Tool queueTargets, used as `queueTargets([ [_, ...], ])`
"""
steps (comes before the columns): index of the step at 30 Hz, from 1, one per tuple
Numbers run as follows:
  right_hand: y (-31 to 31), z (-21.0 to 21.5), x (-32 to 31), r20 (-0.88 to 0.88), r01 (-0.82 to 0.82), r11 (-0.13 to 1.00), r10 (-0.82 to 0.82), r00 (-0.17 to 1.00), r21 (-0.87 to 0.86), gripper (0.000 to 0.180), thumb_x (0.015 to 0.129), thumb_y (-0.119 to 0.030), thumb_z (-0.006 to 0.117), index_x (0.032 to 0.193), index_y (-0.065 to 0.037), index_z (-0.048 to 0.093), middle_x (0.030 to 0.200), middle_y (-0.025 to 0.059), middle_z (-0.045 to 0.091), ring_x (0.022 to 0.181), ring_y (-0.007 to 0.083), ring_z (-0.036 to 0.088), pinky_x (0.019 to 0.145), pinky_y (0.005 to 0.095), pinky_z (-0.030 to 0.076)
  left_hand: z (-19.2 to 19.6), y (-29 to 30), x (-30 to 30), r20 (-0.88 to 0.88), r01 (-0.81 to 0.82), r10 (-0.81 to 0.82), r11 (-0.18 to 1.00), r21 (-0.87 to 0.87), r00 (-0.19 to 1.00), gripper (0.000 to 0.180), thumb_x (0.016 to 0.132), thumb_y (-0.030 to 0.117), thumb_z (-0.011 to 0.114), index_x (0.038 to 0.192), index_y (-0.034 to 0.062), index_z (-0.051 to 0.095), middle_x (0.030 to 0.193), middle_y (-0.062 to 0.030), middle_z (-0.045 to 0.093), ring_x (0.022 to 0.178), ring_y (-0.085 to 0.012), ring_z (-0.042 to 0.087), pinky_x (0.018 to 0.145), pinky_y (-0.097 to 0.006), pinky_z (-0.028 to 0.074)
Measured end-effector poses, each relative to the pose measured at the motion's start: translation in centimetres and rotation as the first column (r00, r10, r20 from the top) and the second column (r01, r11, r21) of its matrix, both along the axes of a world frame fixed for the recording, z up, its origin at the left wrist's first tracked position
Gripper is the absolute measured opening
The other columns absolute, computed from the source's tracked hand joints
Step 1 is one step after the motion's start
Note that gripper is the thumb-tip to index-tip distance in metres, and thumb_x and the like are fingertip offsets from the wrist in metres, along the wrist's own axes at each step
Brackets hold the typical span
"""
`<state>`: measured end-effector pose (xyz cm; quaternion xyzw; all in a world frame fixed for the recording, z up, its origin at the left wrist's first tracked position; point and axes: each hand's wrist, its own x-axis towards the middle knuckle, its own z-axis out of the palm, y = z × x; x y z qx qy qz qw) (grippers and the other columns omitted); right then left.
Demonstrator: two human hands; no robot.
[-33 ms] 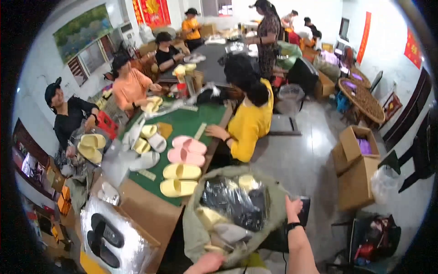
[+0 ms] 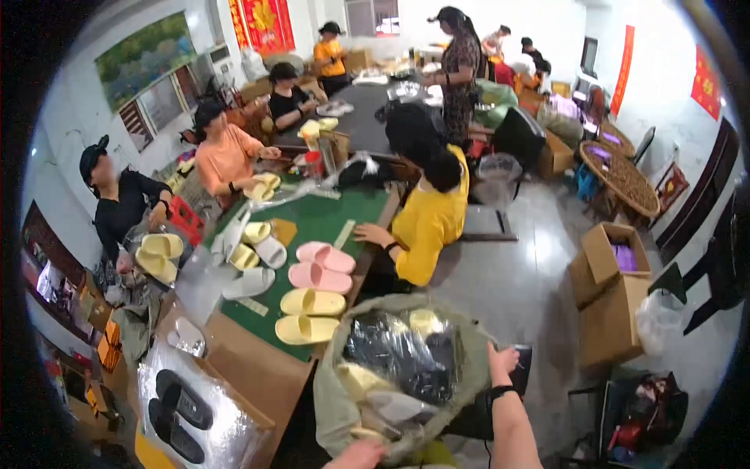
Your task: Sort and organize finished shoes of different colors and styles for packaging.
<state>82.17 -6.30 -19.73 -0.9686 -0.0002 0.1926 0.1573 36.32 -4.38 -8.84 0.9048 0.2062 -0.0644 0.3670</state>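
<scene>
A large olive-green woven sack (image 2: pixel 328 406) stands open in front of me, filled with slippers in clear plastic. Black bagged slippers (image 2: pixel 394 352) lie on top, with a yellow slipper (image 2: pixel 363 381) and a greyish one (image 2: pixel 398 405) nearer me. On the sack's right, my right hand (image 2: pixel 504 364) has its fingers closed on the rim. My left hand (image 2: pixel 358 455) is closed at the near left rim, its fingertips partly hidden by the cloth. Left of the sack, pale yellow slippers (image 2: pixel 311 302) and pink slippers (image 2: pixel 322 276) rest on a green mat (image 2: pixel 258 319).
Black slippers (image 2: pixel 187 399) lie on a plastic-wrapped stack at lower left. A person in yellow (image 2: pixel 437 219) stands just beyond the sack, against the table. Several others work along the tables. Cardboard boxes (image 2: pixel 613 313) and a black chair (image 2: pixel 707 266) stand at right.
The view has shifted slightly, so the far tables and people sit a little lower in it. Both my hands stay at the sack's rim.
</scene>
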Motion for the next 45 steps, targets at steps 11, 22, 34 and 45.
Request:
queueTargets([
  [11, 6.1, -4.6, 1.5, -0.237, -0.087, 0.960, 0.153, 0.959, 0.266, 0.130, 0.068, -0.025, 0.091, 0.157, -0.012, -0.002, 0.157, 0.0196, 0.027, 0.136, 0.0333, 0.041, 0.110, 0.0444, 0.039, 4.1, -0.5, 2.7, 0.011, -0.075, 0.079, 0.976, -0.206, 0.997, 0.042, 0.084, 0.002, 0.048, 0.124, 0.0027, 0.058, 0.099, -0.0245, 0.064, 0.096, -0.0438, 0.059, 0.083, -0.051, 0.047],
  [22, 8.1, -6.2, 1.5, -0.352, -0.226, 0.968, 0.175, 0.919, -0.109, 0.062, 0.071, -0.047, 0.080, 0.114, -0.003, 0.070, 0.118, 0.0150, 0.066, 0.106, 0.0323, 0.065, 0.095, 0.0441, 0.048, -2.5, -2.2, 3.0, -0.280, -0.111, 0.097, 0.993, -0.038, 0.955, 0.036, 0.082, 0.032, 0.066, 0.107, 0.0064, 0.062, 0.090, -0.0196, 0.067, 0.088, -0.0383, 0.065, 0.075, -0.051, 0.051],
  [34, 8.1, -9.6, 4.8, -0.189, 0.167, 0.919, -0.104, 0.977, 0.356, 0.020, 0.089, -0.012, 0.061, 0.105, -0.002, 0.069, 0.099, 0.0129, 0.068, 0.094, 0.0248, 0.064, 0.085, 0.0438, 0.049, -5.0, -3.2, 3.6, -0.140, -0.172, 0.178, 0.983, 0.059, 0.974, 0.015, 0.077, 0.012, 0.056, 0.086, 0.0077, 0.067, 0.087, -0.0163, 0.066, 0.084, -0.0356, 0.064, 0.071, -0.048, 0.052],
  [45, 9.9, -10.4, 7.7, -0.527, 0.596, 0.185, -0.315, 0.789, 0.781, 0.018, 0.092, -0.012, 0.051, 0.097, -0.004, 0.067, 0.086, 0.0062, 0.064, 0.080, 0.0196, 0.060, 0.074, 0.0348, 0.048, -4.3, -4.0, 4.6, -0.202, -0.235, 0.200, 0.958, -0.165, 0.959, 0.017, 0.079, 0.013, 0.057, 0.090, 0.0031, 0.065, 0.095, -0.0195, 0.067, 0.094, -0.0404, 0.062, 0.078, -0.052, 0.051],
])
